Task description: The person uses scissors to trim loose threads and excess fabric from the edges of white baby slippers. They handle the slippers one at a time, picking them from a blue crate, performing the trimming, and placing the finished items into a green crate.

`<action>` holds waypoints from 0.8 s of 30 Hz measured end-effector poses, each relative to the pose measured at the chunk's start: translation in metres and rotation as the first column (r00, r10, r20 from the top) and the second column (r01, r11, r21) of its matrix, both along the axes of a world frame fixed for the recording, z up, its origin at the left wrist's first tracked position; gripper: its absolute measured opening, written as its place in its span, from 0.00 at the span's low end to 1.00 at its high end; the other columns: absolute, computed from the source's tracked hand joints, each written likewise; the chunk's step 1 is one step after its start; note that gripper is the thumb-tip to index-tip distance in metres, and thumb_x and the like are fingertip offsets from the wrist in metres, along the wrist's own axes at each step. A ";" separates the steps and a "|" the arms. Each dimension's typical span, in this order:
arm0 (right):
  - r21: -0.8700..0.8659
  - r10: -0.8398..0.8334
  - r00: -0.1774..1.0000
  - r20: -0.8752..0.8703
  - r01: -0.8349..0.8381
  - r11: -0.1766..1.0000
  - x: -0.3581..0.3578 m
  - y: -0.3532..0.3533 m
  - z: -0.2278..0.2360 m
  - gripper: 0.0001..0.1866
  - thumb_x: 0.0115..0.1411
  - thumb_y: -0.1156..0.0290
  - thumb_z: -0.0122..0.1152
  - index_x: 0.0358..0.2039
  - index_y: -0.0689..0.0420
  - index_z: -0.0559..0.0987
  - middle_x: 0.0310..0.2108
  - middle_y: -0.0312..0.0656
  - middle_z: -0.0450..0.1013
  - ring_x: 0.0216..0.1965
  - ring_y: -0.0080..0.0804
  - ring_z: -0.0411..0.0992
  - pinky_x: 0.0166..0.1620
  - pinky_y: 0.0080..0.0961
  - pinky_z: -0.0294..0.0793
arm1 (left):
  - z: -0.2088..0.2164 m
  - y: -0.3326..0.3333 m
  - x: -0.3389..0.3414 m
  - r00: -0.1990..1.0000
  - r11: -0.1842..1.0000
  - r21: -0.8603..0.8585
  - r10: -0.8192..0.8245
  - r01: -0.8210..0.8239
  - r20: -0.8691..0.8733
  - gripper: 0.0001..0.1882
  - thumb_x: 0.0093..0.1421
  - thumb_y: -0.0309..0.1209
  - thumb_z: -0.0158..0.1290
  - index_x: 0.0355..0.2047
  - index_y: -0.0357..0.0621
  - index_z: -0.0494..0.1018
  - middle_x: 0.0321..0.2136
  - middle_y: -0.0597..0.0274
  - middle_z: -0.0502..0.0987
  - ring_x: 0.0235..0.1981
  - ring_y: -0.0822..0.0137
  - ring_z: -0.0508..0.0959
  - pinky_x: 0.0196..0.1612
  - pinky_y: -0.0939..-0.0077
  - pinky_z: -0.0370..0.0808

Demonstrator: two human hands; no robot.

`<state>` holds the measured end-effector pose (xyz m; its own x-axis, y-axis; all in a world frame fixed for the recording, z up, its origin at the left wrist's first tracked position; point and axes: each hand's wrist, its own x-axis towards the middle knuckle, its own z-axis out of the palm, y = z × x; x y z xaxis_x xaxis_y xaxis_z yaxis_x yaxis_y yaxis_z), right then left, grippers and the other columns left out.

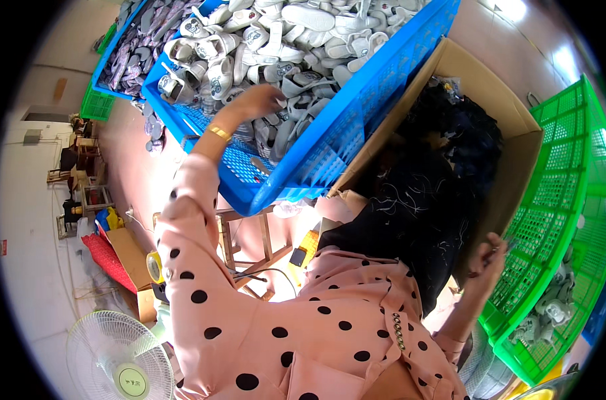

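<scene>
My left hand [256, 103], with a gold band at its wrist, reaches over a blue plastic basket [356, 127] heaped with small grey and white shoes [309, 47]. Its fingers are smeared by motion, close above the shoes, so I cannot make out whether they grip one. On the other side my right hand [487, 261] is closed beside the cardboard box's near right edge. Something small and dark, with a thin shiny end, shows between its fingers; its kind is not clear.
An open cardboard box [516, 160] of dark scraps stands beside the basket, black cloth with loose threads [416, 207] across my lap. Green crates [549, 153] are at right, some holding shoes. At left are a fan [119, 367] and another blue basket [126, 77] of purple-grey pieces.
</scene>
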<state>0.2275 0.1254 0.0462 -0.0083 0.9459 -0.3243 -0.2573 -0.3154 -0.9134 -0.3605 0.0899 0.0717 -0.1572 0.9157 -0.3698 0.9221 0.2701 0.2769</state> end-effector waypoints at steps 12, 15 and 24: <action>-0.227 0.182 0.963 0.200 -0.135 0.965 -0.024 -0.021 -0.028 0.10 0.68 0.66 0.49 0.40 0.59 0.74 0.17 0.30 0.65 0.10 0.11 0.51 0.14 0.13 0.45 | -0.202 0.044 0.003 0.948 0.982 -0.071 0.149 -0.175 -0.281 0.19 0.61 0.36 0.49 0.51 0.44 0.71 0.50 0.46 0.75 0.48 0.43 0.76 0.51 0.55 0.74; -0.262 0.206 0.958 0.198 -0.151 0.953 -0.029 -0.020 -0.026 0.09 0.68 0.67 0.50 0.38 0.58 0.75 0.16 0.30 0.63 0.10 0.11 0.50 0.13 0.13 0.45 | -0.196 0.053 -0.002 0.964 0.968 -0.173 0.140 -0.181 -0.226 0.17 0.61 0.38 0.51 0.45 0.41 0.76 0.48 0.45 0.76 0.49 0.43 0.76 0.51 0.53 0.73; -0.230 0.300 0.936 0.184 -0.256 0.939 -0.030 -0.018 -0.020 0.08 0.67 0.67 0.51 0.37 0.57 0.75 0.17 0.30 0.65 0.14 0.10 0.54 0.17 0.12 0.46 | 0.028 0.061 0.009 0.810 0.916 -0.191 0.401 -0.353 0.428 0.28 0.58 0.49 0.59 0.47 0.38 0.74 0.29 0.63 0.76 0.24 0.74 0.74 0.30 0.79 0.74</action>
<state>0.1972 0.1074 0.0258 -0.1715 0.8314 -0.5286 0.0607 -0.5266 -0.8479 -0.3515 0.1506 0.1002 -0.2774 0.7744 -0.5686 0.5219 0.6184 0.5876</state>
